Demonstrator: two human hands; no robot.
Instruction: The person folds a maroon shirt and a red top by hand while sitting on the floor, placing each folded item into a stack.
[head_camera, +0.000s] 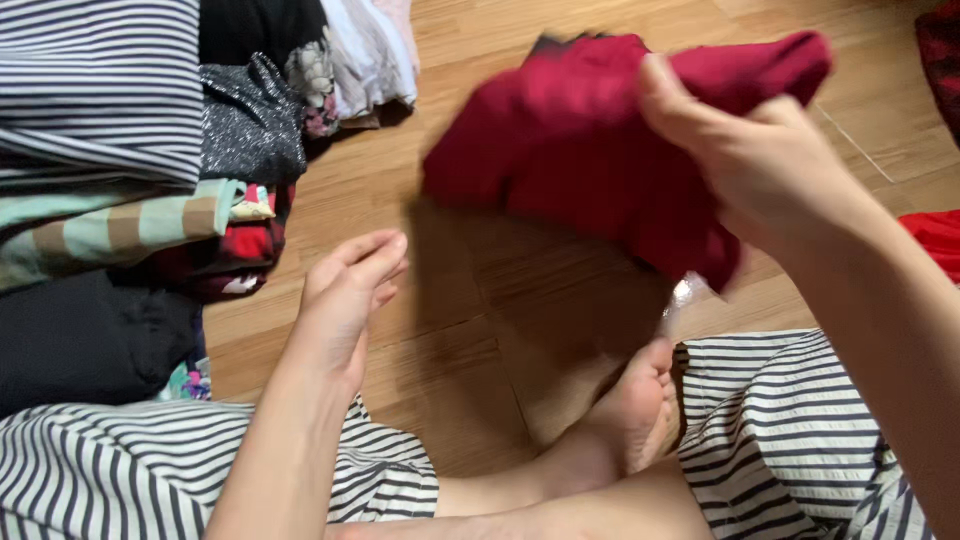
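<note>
While the right hand (760, 170) grips a dark red garment (590, 150), lifted above the wooden floor (480, 300), the left hand (345, 290) hangs open and empty, fingers straight, beside the clothes pile (150, 150).

A dark red cloth (590, 150), soft and crumpled, hangs in the air above the wooden floor, bunched at its upper right where it is gripped. Its loose body droops down and to the left, blurred at the edges, with a small pale tag dangling below its lower corner.
</note>
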